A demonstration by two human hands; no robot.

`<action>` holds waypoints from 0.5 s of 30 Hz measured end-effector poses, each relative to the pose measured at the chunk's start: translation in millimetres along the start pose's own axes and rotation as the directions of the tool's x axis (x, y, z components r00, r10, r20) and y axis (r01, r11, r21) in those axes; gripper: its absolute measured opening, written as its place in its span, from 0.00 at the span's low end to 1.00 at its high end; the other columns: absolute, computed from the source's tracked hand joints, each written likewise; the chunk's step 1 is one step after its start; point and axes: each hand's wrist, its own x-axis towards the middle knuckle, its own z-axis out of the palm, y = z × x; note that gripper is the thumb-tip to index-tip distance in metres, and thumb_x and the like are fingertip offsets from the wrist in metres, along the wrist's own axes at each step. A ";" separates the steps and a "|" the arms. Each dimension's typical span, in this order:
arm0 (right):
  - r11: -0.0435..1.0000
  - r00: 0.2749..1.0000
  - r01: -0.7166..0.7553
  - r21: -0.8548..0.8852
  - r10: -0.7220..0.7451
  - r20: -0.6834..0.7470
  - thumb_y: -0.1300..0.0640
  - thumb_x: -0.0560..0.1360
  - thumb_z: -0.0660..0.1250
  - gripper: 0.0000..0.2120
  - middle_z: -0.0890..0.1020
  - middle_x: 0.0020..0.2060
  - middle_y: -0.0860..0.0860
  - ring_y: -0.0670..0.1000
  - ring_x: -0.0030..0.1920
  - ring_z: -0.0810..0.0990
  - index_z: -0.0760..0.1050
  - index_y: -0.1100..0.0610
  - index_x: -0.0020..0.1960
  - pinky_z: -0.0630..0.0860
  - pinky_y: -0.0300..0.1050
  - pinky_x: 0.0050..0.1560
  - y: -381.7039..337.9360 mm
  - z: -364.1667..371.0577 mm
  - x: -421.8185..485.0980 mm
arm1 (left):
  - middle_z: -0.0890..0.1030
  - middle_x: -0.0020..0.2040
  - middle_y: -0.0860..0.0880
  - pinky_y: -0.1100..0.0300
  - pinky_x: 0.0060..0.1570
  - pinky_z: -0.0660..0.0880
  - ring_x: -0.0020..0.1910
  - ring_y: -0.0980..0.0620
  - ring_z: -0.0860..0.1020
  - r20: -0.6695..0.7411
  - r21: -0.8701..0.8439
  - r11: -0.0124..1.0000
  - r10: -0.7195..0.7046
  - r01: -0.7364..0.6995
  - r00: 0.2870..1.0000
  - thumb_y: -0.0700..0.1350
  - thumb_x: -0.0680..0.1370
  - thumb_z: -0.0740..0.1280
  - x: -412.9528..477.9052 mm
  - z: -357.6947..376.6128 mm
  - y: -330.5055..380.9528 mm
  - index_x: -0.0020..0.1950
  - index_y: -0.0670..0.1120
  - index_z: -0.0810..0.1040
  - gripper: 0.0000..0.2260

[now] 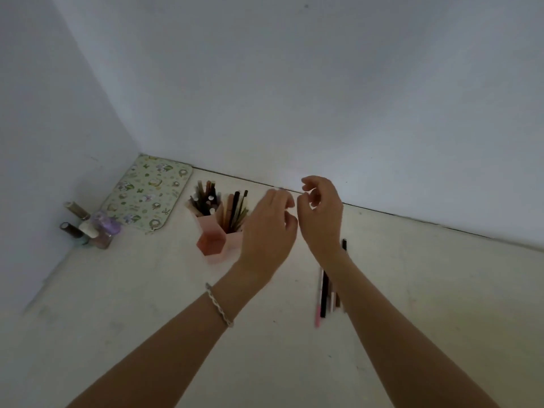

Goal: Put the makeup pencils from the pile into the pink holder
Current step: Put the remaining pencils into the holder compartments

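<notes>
The pink holder (212, 241) stands on the white table, made of joined hexagonal cups; its two back cups hold several pencils, the front cup looks empty. A small pile of makeup pencils (324, 293) lies on the table to the right, partly hidden under my right forearm. Both hands hover above the table between holder and pile. My left hand (269, 231) is just right of the holder, fingers loosely curled, nothing visible in it. My right hand (322, 212) is beside it, fingers curled and apart, holding nothing.
A floral green tray (147, 192) leans in the back left corner. Several nail polish bottles (91, 226) stand left of it near the wall. White walls (294, 83) close off the back and left of the table (147, 304).
</notes>
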 end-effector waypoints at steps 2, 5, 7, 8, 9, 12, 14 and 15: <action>0.994 0.994 -0.111 -0.007 0.111 0.017 0.66 0.71 0.63 0.13 0.81 0.44 0.48 0.46 0.38 0.75 0.77 0.54 0.51 0.73 0.36 0.41 13.0 -20.5 8.3 | 0.77 0.46 0.52 0.61 0.41 0.76 0.40 0.55 0.75 0.266 0.019 0.986 -0.163 0.164 0.950 0.38 0.75 0.64 -16.8 35.4 13.9 0.51 0.47 0.74 0.07; 0.979 0.979 -0.204 -0.029 0.204 0.004 0.65 0.74 0.63 0.10 0.80 0.40 0.45 0.42 0.32 0.73 0.77 0.52 0.49 0.72 0.33 0.36 34.4 -47.4 11.3 | 0.79 0.52 0.49 0.58 0.50 0.77 0.50 0.51 0.79 0.514 0.130 0.932 -0.356 0.339 0.780 0.44 0.79 0.63 -37.5 78.5 20.5 0.59 0.46 0.72 0.10; 0.969 0.970 -0.244 -0.023 0.244 -0.010 0.65 0.74 0.63 0.10 0.79 0.36 0.42 0.41 0.29 0.72 0.77 0.52 0.48 0.69 0.29 0.32 47.3 -63.2 8.4 | 0.79 0.56 0.46 0.55 0.53 0.77 0.54 0.47 0.79 0.570 0.209 0.889 -0.450 0.408 0.688 0.47 0.81 0.61 -44.7 96.8 22.9 0.63 0.44 0.70 0.13; 0.964 0.964 -0.265 -0.019 0.264 -0.014 0.65 0.74 0.63 0.10 0.79 0.35 0.42 0.40 0.28 0.72 0.77 0.51 0.48 0.69 0.28 0.31 52.3 -68.9 6.3 | 0.79 0.58 0.45 0.55 0.53 0.77 0.55 0.46 0.79 0.577 0.243 0.868 -0.488 0.433 0.655 0.48 0.81 0.61 -47.1 102.8 22.5 0.64 0.44 0.69 0.14; 0.960 0.960 -0.278 -0.026 0.278 -0.022 0.65 0.74 0.63 0.10 0.79 0.36 0.42 0.40 0.28 0.72 0.77 0.51 0.48 0.69 0.28 0.31 59.7 -77.5 4.4 | 0.79 0.58 0.45 0.54 0.53 0.77 0.55 0.46 0.79 0.582 0.263 0.855 -0.510 0.447 0.633 0.48 0.81 0.62 -49.7 111.1 25.5 0.65 0.44 0.69 0.14; 0.953 0.954 -0.299 -0.044 0.298 -0.030 0.66 0.74 0.63 0.10 0.80 0.37 0.43 0.40 0.30 0.73 0.78 0.53 0.48 0.69 0.28 0.33 73.2 -89.0 -1.0 | 0.79 0.56 0.45 0.52 0.53 0.77 0.54 0.45 0.79 0.562 0.264 0.821 -0.558 0.507 0.611 0.45 0.79 0.65 -53.5 121.1 26.7 0.63 0.44 0.70 0.14; 0.947 0.948 -0.318 -0.042 0.317 -0.035 0.66 0.74 0.63 0.09 0.80 0.38 0.43 0.39 0.30 0.73 0.78 0.54 0.48 0.69 0.28 0.33 80.9 -93.7 -2.5 | 0.79 0.55 0.45 0.54 0.51 0.77 0.53 0.46 0.79 0.534 0.237 0.775 -0.608 0.586 0.588 0.45 0.78 0.66 -52.0 125.1 28.0 0.61 0.44 0.71 0.13; 0.944 0.944 -0.330 -0.035 0.328 -0.039 0.66 0.74 0.63 0.09 0.80 0.38 0.43 0.39 0.30 0.73 0.78 0.55 0.49 0.69 0.28 0.33 84.6 -95.6 -2.8 | 0.79 0.55 0.45 0.55 0.48 0.76 0.52 0.46 0.79 0.526 0.235 0.756 -0.628 0.611 0.573 0.45 0.77 0.67 -50.6 126.8 29.0 0.60 0.44 0.72 0.13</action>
